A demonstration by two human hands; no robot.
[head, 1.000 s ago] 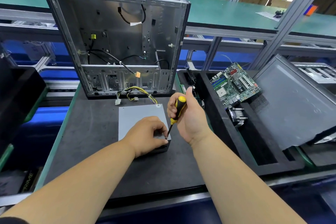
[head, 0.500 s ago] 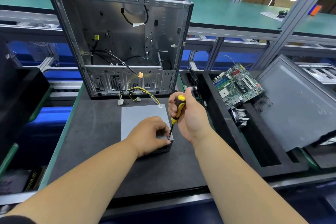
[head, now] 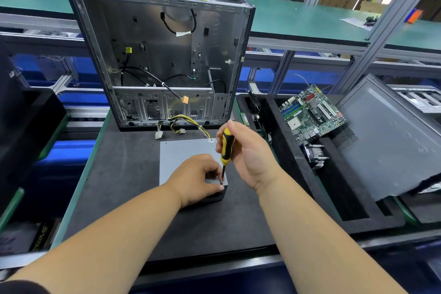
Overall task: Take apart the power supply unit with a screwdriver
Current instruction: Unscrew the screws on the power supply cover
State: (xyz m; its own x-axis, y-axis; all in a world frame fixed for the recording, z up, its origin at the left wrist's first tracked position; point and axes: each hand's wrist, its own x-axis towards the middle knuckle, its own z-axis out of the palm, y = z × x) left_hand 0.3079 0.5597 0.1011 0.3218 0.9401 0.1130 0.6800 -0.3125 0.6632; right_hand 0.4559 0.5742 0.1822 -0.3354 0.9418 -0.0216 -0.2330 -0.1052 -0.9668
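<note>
Screwdriver [head: 226, 146] in right hand [head: 248, 154]; left hand [head: 199, 178] grips power supply unit [head: 177, 157].

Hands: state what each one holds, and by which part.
Right hand grips the yellow-and-black screwdriver by its handle. Left hand holds the flat grey metal power supply box at its near right corner.

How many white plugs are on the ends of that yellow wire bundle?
2: one plug lies on the mat left of the bundle, another plug just right of it. More could be hidden among the wires.
</note>
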